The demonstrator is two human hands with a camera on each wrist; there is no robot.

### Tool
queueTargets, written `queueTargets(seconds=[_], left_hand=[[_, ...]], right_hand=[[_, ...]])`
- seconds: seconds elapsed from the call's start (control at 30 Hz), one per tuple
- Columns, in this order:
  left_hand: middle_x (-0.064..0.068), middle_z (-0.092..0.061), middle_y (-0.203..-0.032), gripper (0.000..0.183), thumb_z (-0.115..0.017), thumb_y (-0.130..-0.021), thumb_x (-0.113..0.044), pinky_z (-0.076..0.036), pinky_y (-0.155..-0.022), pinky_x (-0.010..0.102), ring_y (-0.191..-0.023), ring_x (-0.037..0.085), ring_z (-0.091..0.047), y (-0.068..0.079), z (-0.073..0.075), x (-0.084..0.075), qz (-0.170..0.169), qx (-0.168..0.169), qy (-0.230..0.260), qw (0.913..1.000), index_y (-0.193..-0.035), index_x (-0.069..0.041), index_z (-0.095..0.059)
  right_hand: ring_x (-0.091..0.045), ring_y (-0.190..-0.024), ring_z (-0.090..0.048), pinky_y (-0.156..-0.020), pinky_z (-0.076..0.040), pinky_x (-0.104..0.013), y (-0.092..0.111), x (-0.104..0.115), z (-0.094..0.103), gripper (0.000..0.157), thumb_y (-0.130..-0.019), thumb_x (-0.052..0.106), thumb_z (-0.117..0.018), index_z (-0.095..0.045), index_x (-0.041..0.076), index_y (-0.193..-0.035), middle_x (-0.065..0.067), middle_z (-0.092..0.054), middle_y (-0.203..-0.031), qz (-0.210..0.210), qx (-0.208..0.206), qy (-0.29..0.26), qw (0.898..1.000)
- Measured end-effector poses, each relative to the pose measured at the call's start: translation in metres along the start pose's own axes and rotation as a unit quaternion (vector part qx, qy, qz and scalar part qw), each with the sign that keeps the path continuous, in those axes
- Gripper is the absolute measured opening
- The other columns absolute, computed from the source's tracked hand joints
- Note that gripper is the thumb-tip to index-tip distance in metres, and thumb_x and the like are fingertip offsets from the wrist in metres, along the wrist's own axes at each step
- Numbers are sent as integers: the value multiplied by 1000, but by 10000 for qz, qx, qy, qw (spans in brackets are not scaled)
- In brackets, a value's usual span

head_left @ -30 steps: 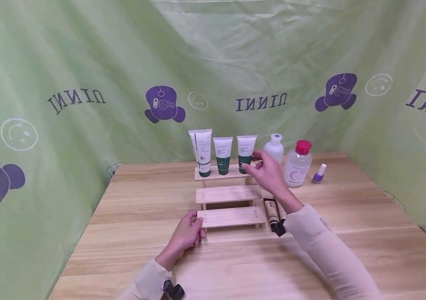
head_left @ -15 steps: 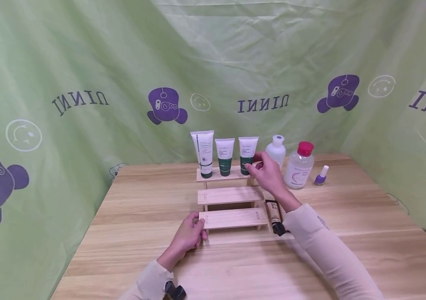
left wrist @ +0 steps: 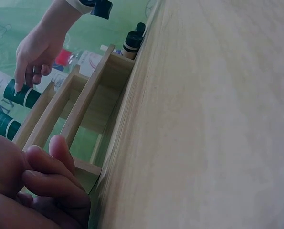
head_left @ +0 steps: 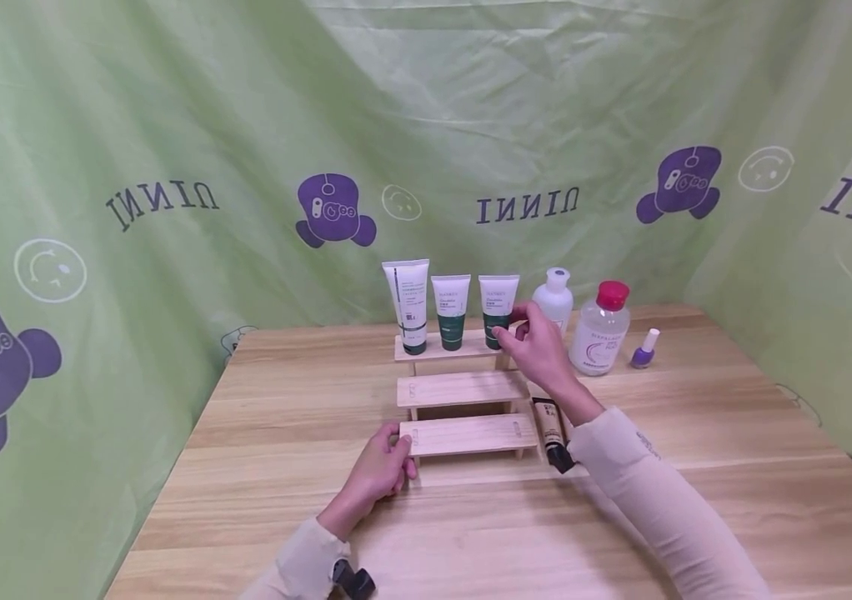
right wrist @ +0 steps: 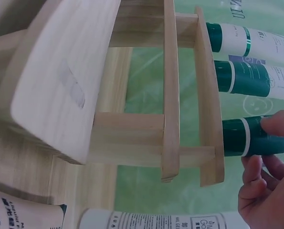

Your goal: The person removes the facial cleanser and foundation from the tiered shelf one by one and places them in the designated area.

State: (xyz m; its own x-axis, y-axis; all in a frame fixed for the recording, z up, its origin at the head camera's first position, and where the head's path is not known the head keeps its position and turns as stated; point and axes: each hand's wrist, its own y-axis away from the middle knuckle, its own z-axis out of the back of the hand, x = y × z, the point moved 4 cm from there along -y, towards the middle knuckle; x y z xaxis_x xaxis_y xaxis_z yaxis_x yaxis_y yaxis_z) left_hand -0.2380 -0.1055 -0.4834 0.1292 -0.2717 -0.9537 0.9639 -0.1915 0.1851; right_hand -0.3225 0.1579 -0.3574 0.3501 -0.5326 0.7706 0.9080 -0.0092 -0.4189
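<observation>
A three-step wooden display rack (head_left: 463,389) stands on the table. On its top step three squeeze tubes stand on their caps: a tall white tube (head_left: 407,304) at the left, a white-and-green tube (head_left: 451,308) in the middle and another white-and-green tube (head_left: 498,293) at the right. My right hand (head_left: 538,346) pinches the right tube low on its green part between thumb and fingers; in the right wrist view its cap (right wrist: 233,137) meets the step. At the lowest step's left end, my left hand (head_left: 377,467) grips the board, thumb on top and fingers beneath.
Right of the rack stand a white bottle (head_left: 552,302), a clear bottle with a red cap (head_left: 600,329) and a purple nail polish bottle (head_left: 644,350). A beige tube with a black cap (head_left: 552,433) lies beside the rack. Green curtain (head_left: 426,125) hangs behind.
The view has shifted slightly, moving everything a little to the right in the picture. Both hands keep their holds, and the tubes stay in place on the rack.
</observation>
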Motion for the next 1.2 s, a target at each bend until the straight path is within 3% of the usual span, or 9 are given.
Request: queueTargets(seconds=[0.27,0.5,0.7,0.83,0.93,1.2], left_hand=[[7,-63,-69,45,-44,-104,-24,-33,-36,18,-42,8,-43,-1,0,2,-7,-26,-50,10000,-143,-3,-39],[6,-61,-67,43,-44,-104,-23,-34,-36,18,-41,8,-43,0,-2,2,3,9,52,10000,-140,-1,-40],[4,-60,-66,40,-43,-104,-22,-34,-37,18,-42,9,-43,1,-1,0,-12,-19,23,10000,-138,-1,-42],[4,-59,-66,41,-42,-104,-22,-34,-37,19,-42,9,-43,1,-1,0,-49,-9,21,10000,-138,0,-41],[4,-59,-65,41,-42,-104,-22,-34,-37,19,-43,9,-43,1,-1,0,-37,-8,18,10000,-139,-1,-41],[3,-59,-65,48,-42,-104,-22,-32,-36,19,-42,9,-42,1,-1,0,13,45,-11,10000,-146,-1,-34]], right_hand=[[-21,-73,-51,-60,-40,-23,15,5,16,35,-87,14,-70,-52,-2,-112,-14,-61,-95,320,-378,-50,9988],[-22,-72,-50,-59,-40,-22,41,10,48,34,-85,8,-71,-53,-4,-111,-15,-59,-87,598,-511,358,9963],[-21,-71,-48,-56,-38,-21,67,1,79,32,-85,7,-71,-54,-5,-110,-14,-59,-84,586,-548,870,9930],[-17,-70,-45,-55,-35,-22,83,-15,97,33,-84,8,-71,-54,-5,-109,-14,-56,-84,317,-538,1093,9920],[-16,-69,-43,-55,-35,-22,93,-29,107,34,-86,11,-71,-53,-7,-109,-13,-54,-83,-109,-398,1114,9929],[-24,-79,-53,-59,-46,-22,108,-60,117,38,-89,18,-68,-54,-10,-110,-18,-60,-93,-1107,-1,1260,9858]])
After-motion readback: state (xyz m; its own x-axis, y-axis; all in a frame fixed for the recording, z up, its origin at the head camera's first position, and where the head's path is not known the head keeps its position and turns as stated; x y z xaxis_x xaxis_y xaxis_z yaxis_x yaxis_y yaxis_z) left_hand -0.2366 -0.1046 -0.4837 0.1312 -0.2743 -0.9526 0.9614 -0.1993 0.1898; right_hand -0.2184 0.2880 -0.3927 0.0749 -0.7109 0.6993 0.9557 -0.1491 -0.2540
